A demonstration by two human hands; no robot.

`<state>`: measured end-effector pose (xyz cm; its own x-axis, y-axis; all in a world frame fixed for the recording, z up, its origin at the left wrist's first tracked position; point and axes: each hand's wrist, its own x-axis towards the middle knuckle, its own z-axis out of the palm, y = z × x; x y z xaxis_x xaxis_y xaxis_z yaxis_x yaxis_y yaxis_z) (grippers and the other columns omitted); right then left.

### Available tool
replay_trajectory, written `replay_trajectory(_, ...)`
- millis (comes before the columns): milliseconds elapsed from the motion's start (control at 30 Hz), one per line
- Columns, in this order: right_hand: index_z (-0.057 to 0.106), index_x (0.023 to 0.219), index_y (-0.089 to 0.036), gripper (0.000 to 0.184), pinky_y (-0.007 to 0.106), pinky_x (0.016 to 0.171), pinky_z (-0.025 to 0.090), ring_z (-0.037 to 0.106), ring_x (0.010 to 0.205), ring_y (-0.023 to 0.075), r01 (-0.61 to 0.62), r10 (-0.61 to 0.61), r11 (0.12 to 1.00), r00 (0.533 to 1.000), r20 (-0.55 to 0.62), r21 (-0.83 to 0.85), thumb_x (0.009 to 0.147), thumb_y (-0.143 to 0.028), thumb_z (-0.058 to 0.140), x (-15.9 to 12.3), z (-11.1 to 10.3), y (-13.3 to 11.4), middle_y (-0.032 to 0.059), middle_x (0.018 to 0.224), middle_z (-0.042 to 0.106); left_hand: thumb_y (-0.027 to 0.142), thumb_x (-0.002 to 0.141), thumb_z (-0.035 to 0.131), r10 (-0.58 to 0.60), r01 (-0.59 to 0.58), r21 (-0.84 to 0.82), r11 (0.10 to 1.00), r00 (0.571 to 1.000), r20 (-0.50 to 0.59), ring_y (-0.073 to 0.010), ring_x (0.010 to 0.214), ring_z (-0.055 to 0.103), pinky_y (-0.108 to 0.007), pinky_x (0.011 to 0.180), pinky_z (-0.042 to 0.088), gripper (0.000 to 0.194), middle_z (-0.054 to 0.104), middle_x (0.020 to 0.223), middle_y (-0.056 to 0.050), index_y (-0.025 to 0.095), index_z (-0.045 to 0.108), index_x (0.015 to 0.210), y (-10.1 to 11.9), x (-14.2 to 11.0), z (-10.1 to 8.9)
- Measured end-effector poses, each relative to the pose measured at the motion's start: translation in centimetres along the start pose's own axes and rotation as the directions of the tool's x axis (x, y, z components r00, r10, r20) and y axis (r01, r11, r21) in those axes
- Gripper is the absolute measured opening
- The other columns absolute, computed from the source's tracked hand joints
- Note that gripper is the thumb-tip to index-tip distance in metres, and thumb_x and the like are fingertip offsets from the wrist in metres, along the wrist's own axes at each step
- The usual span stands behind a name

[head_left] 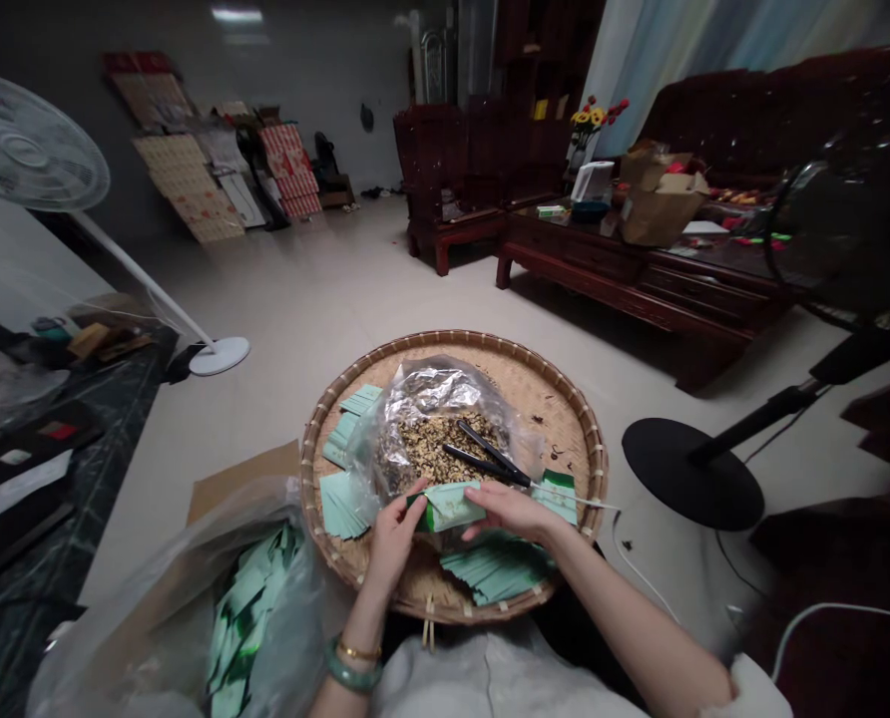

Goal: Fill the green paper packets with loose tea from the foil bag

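Both my hands hold one small green packet (449, 506) over a round woven basket tray (595, 439) on my lap. My left hand (396, 538) pinches its left end, and my right hand (509, 511) grips its right end with fingers closed. Just behind the packet lies an open clear plastic bag (430, 399) of dried brown bits (434, 444), with black tongs (486, 459) resting in it. Stacks of flat green packets (344, 504) lie on the tray to the left and near my right wrist (501, 568).
A plastic bag holding several green packets (246, 608) sits in a cardboard box (239, 479) at my left. A white standing fan (33, 150) is on the left, a black fan (841, 239) with its base (691, 474) on the right. Dark wooden furniture (640, 269) stands behind.
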<state>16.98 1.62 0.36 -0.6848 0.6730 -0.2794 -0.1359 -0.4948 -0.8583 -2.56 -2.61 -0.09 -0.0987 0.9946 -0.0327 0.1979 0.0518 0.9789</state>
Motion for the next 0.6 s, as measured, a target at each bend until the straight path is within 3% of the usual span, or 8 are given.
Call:
replay_trajectory(67,0.066,0.090,-0.011,0.052,0.035,0.075,0.051,0.060,0.082,0.0186,0.006,-0.011,0.996,0.998,-0.058,-0.093,0.072,-0.059,0.060,0.2,-0.3,0.1,0.0083,0.087,0.066,0.043,0.077,0.060,0.252,-0.222,0.263,0.939,0.964,-0.087,-0.0254,0.104,0.057,-0.042,0.090,0.046,0.046,0.066,0.109,-0.012,0.017,0.060,0.115,0.4,-0.4,0.1)
replay_trajectory(100,0.066,0.089,-0.011,0.052,0.037,0.079,0.049,0.059,0.082,0.0185,0.014,-0.028,0.987,0.996,-0.083,-0.159,0.074,-0.060,0.058,0.2,-0.4,0.1,0.0076,0.086,0.066,0.040,0.074,0.064,0.378,-0.319,0.417,0.851,0.923,-0.065,-0.0268,0.109,0.054,-0.045,0.092,0.043,0.052,0.063,0.116,-0.013,0.018,0.056,0.121,0.6,-0.6,0.1)
replay_trajectory(167,0.067,0.090,-0.011,0.052,0.039,0.089,0.043,0.058,0.086,0.0188,0.043,-0.072,0.955,0.994,-0.088,-0.293,0.078,-0.060,0.052,0.3,-0.3,-0.1,0.0071,0.090,0.066,0.035,0.071,0.068,0.501,-0.454,0.627,0.633,0.857,0.115,-0.0298,0.110,0.049,-0.049,0.091,0.042,0.059,0.059,0.122,-0.012,0.021,0.052,0.125,1.1,-1.2,0.4)
replay_trajectory(233,0.065,0.098,-0.013,0.052,0.039,0.096,0.036,0.056,0.095,0.0196,0.079,-0.101,0.915,0.994,-0.035,-0.396,0.081,-0.059,0.049,0.3,0.1,-0.4,0.0070,0.099,0.065,0.026,0.072,0.067,0.503,-0.506,0.693,0.513,0.832,0.235,-0.0292,0.104,0.050,-0.048,0.085,0.044,0.057,0.060,0.119,-0.011,0.020,0.050,0.126,1.3,-1.6,0.8)
replay_trajectory(367,0.064,0.100,-0.016,0.052,0.039,0.098,0.035,0.054,0.100,0.0205,0.112,-0.106,0.855,0.994,0.042,-0.506,0.081,-0.061,0.046,-0.2,1.5,-1.3,0.0056,0.101,0.064,0.011,0.071,0.062,0.484,-0.504,0.639,0.581,0.845,0.226,-0.0251,0.095,0.053,-0.043,0.083,0.046,0.051,0.064,0.110,-0.010,0.016,0.052,0.121,0.9,-1.9,1.5)
replay_trajectory(467,0.065,0.093,-0.016,0.045,0.037,0.090,0.042,0.057,0.094,0.0199,0.160,-0.148,0.880,0.987,0.062,-0.448,0.082,-0.057,0.048,-0.6,1.7,-2.0,0.0049,0.094,0.065,0.011,0.071,0.060,0.472,-0.475,0.588,0.655,0.865,0.172,-0.0240,0.092,0.054,-0.041,0.082,0.047,0.041,0.065,0.102,-0.008,0.017,0.057,0.111,0.5,-1.7,1.3)
replay_trajectory(533,0.064,0.095,-0.016,0.043,0.035,0.083,0.047,0.058,0.094,0.0202,0.195,-0.209,0.924,0.978,-0.006,-0.329,0.084,-0.054,0.046,-0.6,1.1,-2.3,0.0068,0.095,0.064,0.013,0.070,0.060,0.470,-0.436,0.583,0.686,0.877,0.104,-0.0240,0.090,0.055,-0.041,0.080,0.048,0.035,0.066,0.097,-0.008,0.019,0.060,0.105,0.3,-1.5,0.8)
replay_trajectory(600,0.060,0.100,-0.016,0.040,0.033,0.076,0.050,0.058,0.093,0.0202,0.201,-0.252,0.935,0.957,-0.147,-0.291,0.086,-0.050,0.045,-0.4,0.3,-2.2,0.0080,0.098,0.062,0.016,0.070,0.060,0.454,-0.378,0.581,0.721,0.891,0.017,-0.0239,0.089,0.057,-0.039,0.076,0.049,0.030,0.066,0.093,-0.007,0.019,0.061,0.100,0.1,-1.3,0.2)
